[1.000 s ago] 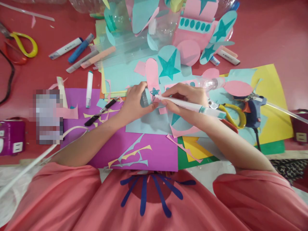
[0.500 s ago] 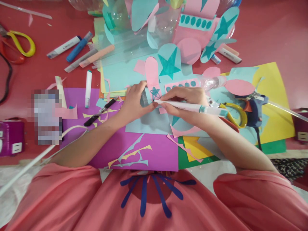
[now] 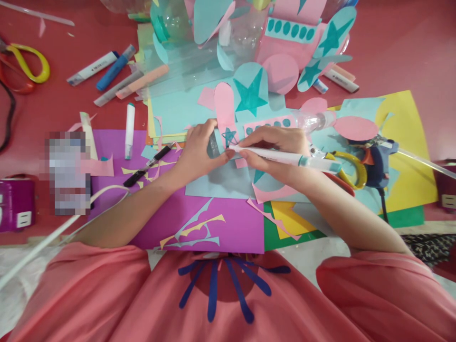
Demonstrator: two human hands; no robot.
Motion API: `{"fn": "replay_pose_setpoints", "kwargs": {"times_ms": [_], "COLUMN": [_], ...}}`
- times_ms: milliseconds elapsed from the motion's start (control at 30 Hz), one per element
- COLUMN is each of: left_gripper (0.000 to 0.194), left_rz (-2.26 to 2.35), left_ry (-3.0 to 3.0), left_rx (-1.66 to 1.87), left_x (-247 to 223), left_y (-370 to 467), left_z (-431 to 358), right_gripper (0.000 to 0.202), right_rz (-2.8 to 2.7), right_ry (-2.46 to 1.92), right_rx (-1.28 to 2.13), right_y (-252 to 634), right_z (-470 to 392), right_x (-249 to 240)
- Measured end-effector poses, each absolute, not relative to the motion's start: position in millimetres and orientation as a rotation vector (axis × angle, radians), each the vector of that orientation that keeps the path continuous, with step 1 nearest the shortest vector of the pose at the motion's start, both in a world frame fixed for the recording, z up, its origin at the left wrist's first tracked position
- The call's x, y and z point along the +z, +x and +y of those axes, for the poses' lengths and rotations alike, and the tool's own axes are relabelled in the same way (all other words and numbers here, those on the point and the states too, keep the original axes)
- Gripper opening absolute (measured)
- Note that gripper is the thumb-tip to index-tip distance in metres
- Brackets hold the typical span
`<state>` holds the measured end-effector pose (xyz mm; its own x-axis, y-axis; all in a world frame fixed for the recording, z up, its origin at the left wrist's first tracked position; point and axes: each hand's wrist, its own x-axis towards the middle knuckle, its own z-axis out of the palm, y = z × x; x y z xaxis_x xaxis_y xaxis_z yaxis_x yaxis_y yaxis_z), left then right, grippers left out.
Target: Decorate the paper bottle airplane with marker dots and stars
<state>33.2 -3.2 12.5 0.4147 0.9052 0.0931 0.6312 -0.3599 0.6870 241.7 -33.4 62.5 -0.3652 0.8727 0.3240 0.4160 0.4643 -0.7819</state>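
My right hand [image 3: 274,145] grips a white marker [image 3: 285,156] with teal bands, its tip at the lower edge of a teal star [image 3: 230,137]. The star is drawn on a pink rounded paper piece [image 3: 224,102], partly coloured in. That piece sits on a small clear plastic bottle [image 3: 313,122] lying on its side, wrapped in light blue paper with a pink strip [image 3: 263,125] of teal dots. Around the bottle's base end curls my left hand [image 3: 199,149], thumb near the marker tip. Its palm side is hidden.
Behind stands a larger decorated bottle model [image 3: 285,47] with teal stars. Yellow-handled scissors [image 3: 351,168] and a blue glue gun [image 3: 378,164] lie right. Loose markers [image 3: 130,130], a black pen [image 3: 149,165], paper scraps and more scissors [image 3: 33,61] are left. A white cable [image 3: 53,235] crosses lower left.
The rear end of the marker has shifted slightly to the right, and its tip stays by the star. My left hand keeps its place on the bottle.
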Motion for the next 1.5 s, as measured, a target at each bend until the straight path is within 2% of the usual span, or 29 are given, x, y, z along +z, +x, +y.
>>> {"fn": "replay_pose_setpoints", "kwargs": {"times_ms": [467, 1033, 1333, 1500], "left_gripper": [0.043, 0.043, 0.043, 0.042], "left_rz": [1.318, 1.298, 1.288, 1.282], "left_ry": [2.091, 2.102, 2.103, 2.109], "left_rx": [0.635, 0.620, 0.632, 0.650], "left_x": [12.8, 13.2, 11.3, 11.0], "left_y": [32.5, 33.1, 32.2, 31.5], "left_z": [-3.3, -3.0, -2.9, -3.3], "right_gripper": [0.005, 0.024, 0.028, 0.022], "right_rz": [-1.896, -1.893, -1.886, -1.896], "right_ry": [-1.067, -1.138, -1.136, -1.166], "right_rx": [0.792, 0.754, 0.763, 0.766], "right_y": [241.2, 244.8, 244.3, 244.9], "right_z": [-32.8, -30.0, -30.6, -30.8], "right_x": [59.9, 64.3, 63.7, 63.3]}}
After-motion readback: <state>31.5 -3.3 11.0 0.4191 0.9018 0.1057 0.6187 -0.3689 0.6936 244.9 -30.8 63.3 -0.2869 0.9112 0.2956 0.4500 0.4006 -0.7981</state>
